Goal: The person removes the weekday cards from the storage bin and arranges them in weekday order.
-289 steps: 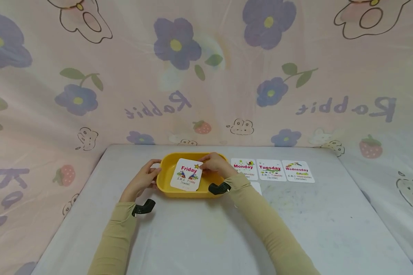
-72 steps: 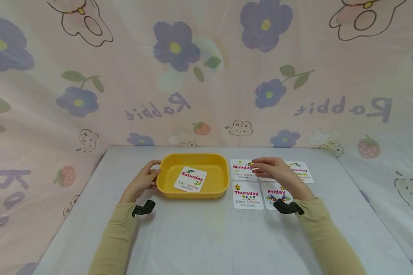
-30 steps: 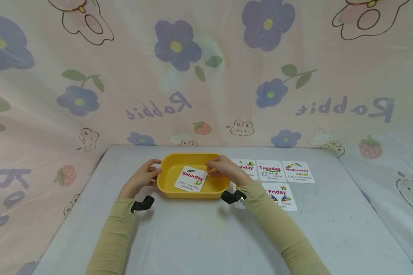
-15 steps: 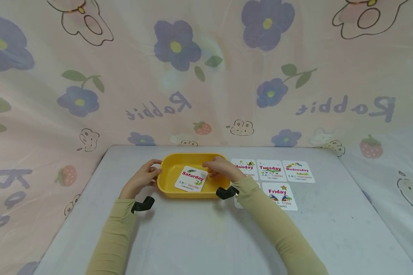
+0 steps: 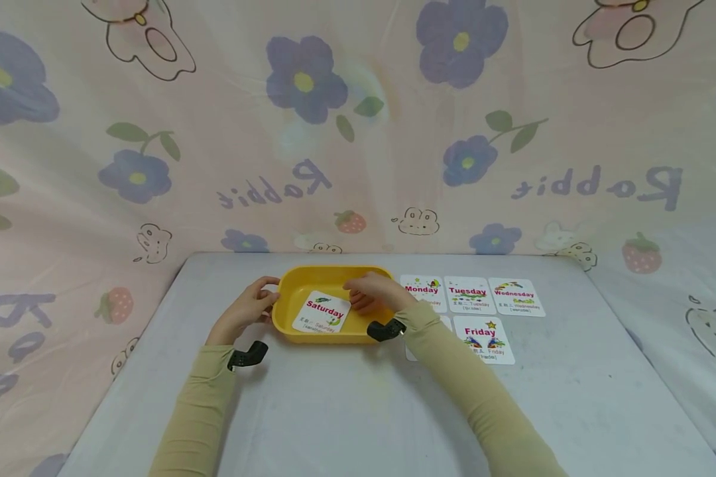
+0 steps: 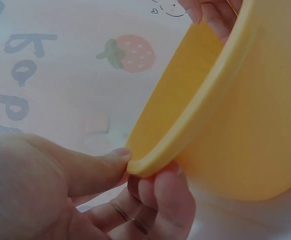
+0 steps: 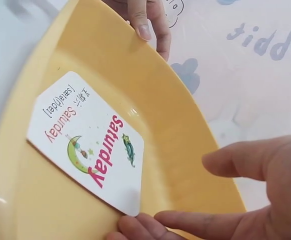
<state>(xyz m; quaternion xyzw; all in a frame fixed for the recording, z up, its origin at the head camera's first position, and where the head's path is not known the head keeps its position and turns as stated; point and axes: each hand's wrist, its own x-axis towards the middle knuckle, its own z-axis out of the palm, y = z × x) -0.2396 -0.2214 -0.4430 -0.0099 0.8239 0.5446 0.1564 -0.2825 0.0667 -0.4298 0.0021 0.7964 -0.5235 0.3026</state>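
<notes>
A yellow plastic tray (image 5: 298, 339) stands on the table, and a white "Saturday" card (image 5: 322, 313) lies inside it. With thumb and fingers my left hand (image 5: 249, 310) pinches the tray's left rim, seen close in the left wrist view. My right hand (image 5: 377, 293) reaches into the tray from the right. In the right wrist view its fingertips (image 7: 135, 225) touch or nearly touch one edge of the card (image 7: 88, 145), while the thumb stays apart, off the card.
Right of the tray lie the Monday (image 5: 417, 286), Tuesday (image 5: 470, 295) and Wednesday (image 5: 516, 297) cards in a row. The Friday card (image 5: 484, 339) is below them, beside a card mostly hidden under my right forearm. A printed cloth (image 5: 358, 165) hangs behind.
Thursday and Friday cards have been laid out on the table since the earliest frame. My right hand came back into the tray, and the Saturday card has just slid slightly left.
</notes>
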